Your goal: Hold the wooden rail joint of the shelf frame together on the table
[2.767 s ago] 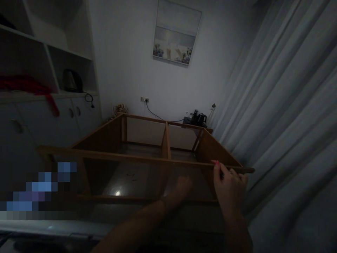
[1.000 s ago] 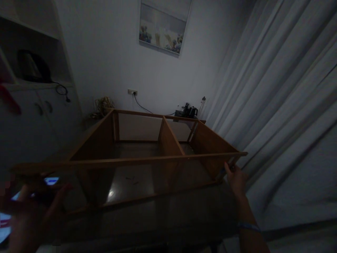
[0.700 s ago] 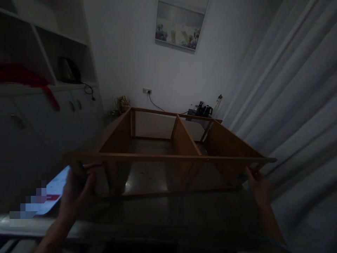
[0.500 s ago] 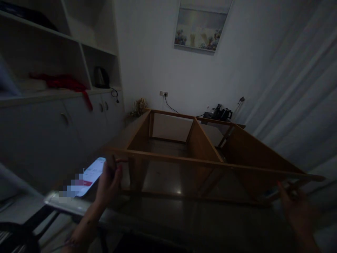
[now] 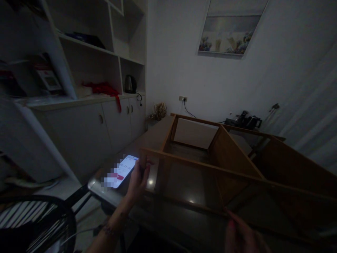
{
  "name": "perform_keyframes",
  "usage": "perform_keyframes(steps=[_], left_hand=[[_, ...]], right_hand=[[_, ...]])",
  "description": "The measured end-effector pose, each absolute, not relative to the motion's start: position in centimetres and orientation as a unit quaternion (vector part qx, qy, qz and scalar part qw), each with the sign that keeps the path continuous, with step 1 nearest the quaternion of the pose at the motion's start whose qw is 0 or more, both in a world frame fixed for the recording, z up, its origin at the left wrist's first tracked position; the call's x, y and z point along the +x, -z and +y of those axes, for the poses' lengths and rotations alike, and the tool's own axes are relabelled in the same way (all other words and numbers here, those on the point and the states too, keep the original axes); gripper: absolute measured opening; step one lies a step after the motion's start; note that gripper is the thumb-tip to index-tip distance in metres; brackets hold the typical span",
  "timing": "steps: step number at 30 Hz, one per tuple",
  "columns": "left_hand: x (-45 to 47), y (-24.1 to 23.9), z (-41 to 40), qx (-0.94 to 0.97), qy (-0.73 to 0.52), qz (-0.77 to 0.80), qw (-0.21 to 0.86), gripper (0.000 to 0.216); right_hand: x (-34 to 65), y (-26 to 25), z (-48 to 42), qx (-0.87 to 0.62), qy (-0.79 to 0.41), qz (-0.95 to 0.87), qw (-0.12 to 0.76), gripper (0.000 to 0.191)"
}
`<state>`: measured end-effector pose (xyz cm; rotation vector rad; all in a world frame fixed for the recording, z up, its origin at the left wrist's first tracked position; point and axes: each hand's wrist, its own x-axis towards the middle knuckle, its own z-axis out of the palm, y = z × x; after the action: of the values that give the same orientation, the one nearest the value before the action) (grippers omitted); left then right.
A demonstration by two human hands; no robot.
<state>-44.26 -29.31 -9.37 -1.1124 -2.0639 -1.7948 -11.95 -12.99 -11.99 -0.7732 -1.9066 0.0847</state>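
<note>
A brown wooden shelf unit (image 5: 195, 163) with upright dividers lies on a dark, glossy table (image 5: 168, 221). My left hand (image 5: 138, 179) is at the left end of its front rail, the fingers bent around that end, though dim light blurs the contact. Just left of this hand a lit phone (image 5: 122, 172) lies screen up near the table's corner. My right hand (image 5: 243, 233) is low in the view, in front of the unit's lower front rail. Its index finger stretches forward, with the thumb's red nail below. I see nothing held in it; the other fingers are dark and partly cut off.
A black slatted chair (image 5: 37, 203) stands at lower left. White cabinets (image 5: 116, 119) line the left wall, with a kettle (image 5: 130, 84) and red cloth (image 5: 104, 88) on the shelf. Black appliances (image 5: 244, 121) sit behind the unit, near a pale curtain (image 5: 313, 123).
The view has turned left, so the scene shifts right. My right hand has left the right end of the shelf unit and come inward, nearer to me. My left hand stays at the rail's left end.
</note>
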Motion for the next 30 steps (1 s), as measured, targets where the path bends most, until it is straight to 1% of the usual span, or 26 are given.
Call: perform_keyframes(steps=[5,8,10,14,16,18,20,21,23,24,25,28,29,30], left_hand=[[-44.3,9.4,-29.9,-0.362,0.613,-0.696,0.088,0.021],[-44.3,9.6,-30.0,-0.357,0.619,-0.694,0.084,0.022],[-44.3,9.6,-30.1,-0.36,0.621,-0.692,0.082,0.022],[-44.6,9.3,-30.0,-0.355,0.626,-0.688,0.09,0.019],[-44.8,9.1,-29.8,-0.344,0.632,-0.688,0.098,0.018],[-45.0,9.1,-29.6,-0.333,0.638,-0.687,0.104,0.019],[-45.2,9.1,-29.4,-0.326,0.643,-0.685,0.105,0.02],[-45.2,9.2,-29.3,-0.323,0.646,-0.684,0.104,0.021],[-45.3,9.3,-29.3,-0.319,0.651,-0.682,0.103,0.022],[-45.3,9.3,-29.3,-0.316,0.653,-0.68,0.103,0.022],[-45.4,9.4,-29.3,-0.314,0.655,-0.679,0.102,0.022],[-45.3,9.5,-29.2,-0.306,0.661,-0.677,0.102,0.023],[-45.3,9.5,-29.2,-0.3,0.663,-0.678,0.104,0.025],[-45.3,9.5,-29.2,-0.292,0.664,-0.68,0.109,0.026]], right_hand=[[-20.7,11.1,-18.8,-0.225,-0.142,-0.848,0.458,0.026],[-23.9,10.3,-19.9,-0.216,-0.182,-0.854,0.437,0.027],[-25.3,9.8,-19.9,-0.205,-0.186,-0.861,0.426,0.026],[-25.6,7.2,-20.0,-0.18,-0.151,-0.866,0.442,0.023],[-24.3,4.9,-19.9,-0.165,-0.102,-0.861,0.47,0.021],[-22.1,2.4,-19.0,-0.158,-0.021,-0.846,0.509,0.02],[-19.6,0.5,-17.2,-0.22,0.032,-0.802,0.554,0.024],[-18.4,0.0,-16.1,-0.264,0.024,-0.768,0.583,0.026],[-16.2,0.2,-13.9,-0.313,-0.057,-0.675,0.666,0.032],[-15.3,0.8,-13.0,-0.319,-0.099,-0.645,0.687,0.037],[-14.6,1.8,-12.3,-0.323,-0.116,-0.615,0.71,0.042],[-13.5,5.4,-11.3,-0.366,-0.133,-0.589,0.709,0.052],[-13.5,6.5,-11.2,-0.389,-0.118,-0.603,0.686,0.058],[-13.6,7.4,-11.0,-0.42,-0.086,-0.639,0.639,0.064]])
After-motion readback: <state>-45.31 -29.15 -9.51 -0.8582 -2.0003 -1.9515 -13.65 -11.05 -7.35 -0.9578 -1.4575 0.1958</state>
